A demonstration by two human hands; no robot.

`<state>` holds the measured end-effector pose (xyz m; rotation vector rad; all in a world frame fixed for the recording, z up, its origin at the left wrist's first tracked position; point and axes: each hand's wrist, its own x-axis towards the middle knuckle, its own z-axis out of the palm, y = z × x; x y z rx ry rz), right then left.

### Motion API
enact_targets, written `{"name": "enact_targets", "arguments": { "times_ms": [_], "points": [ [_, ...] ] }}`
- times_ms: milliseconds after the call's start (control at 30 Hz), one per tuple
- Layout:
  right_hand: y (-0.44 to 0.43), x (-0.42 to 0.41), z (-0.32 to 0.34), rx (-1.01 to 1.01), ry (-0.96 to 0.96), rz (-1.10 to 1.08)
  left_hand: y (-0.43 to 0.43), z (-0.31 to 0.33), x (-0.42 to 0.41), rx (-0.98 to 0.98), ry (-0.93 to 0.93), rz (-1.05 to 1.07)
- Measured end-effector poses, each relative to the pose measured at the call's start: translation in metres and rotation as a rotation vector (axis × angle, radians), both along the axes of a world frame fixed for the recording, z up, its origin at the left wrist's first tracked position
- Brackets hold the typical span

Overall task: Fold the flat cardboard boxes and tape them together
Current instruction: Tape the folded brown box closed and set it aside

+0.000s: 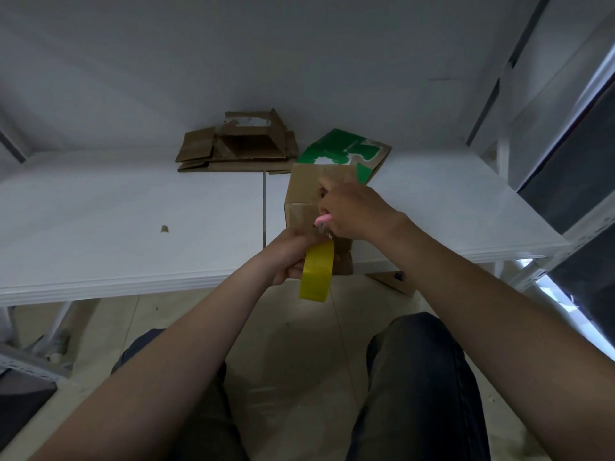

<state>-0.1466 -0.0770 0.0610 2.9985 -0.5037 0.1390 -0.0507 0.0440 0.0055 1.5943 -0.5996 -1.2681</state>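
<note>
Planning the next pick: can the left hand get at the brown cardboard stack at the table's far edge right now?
Probably not yet: the left hand grips the yellow tape roll. Nothing on the table stands between it and the cardboard stack, though the stack lies far back.

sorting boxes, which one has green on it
The cardboard just behind the box under the right hand; that box and the pile farther left are plain brown.

Dark trousers (416, 387) cover both of the person's legs, and both forearms (186, 344) are bare from wrist to elbow.
</note>
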Motion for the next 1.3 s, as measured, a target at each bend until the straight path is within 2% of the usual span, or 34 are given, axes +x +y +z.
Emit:
{"name": "enact_targets", "arguments": {
  "times_ms": [367, 833, 967, 1067, 1133, 1200, 1300],
  "points": [
    [0.010, 0.016, -0.007, -0.156, 0.040, -0.054, -0.004, -0.003, 0.002, -0.015, -0.093, 0.010],
    [-0.019, -0.013, -0.003, 0.090, 0.106, -0.012, 0.006, -0.009, 0.011, 0.154, -0.135, 0.028],
    [-0.022, -0.016, -0.008, 0.150, 0.043, -0.004, 0.018, -0.013, 0.013, 0.141, -0.052, 0.235],
    [-0.021, -0.017, -0.009, 0.194, -0.004, -0.007, 0.022, -0.003, 0.022, 0.006, 0.086, 0.493],
    [-0.021, -0.018, -0.010, 0.212, -0.020, -0.009, 0.019, 0.005, 0.032, -0.111, 0.114, 0.600],
    [-0.022, -0.020, -0.011, 0.240, -0.041, 0.000, 0.010, 0.013, 0.043, -0.147, -0.022, 0.652],
    [-0.026, -0.022, -0.015, 0.281, -0.055, 0.014, -0.008, 0.027, 0.049, -0.122, -0.325, 0.626]
  ]
}}
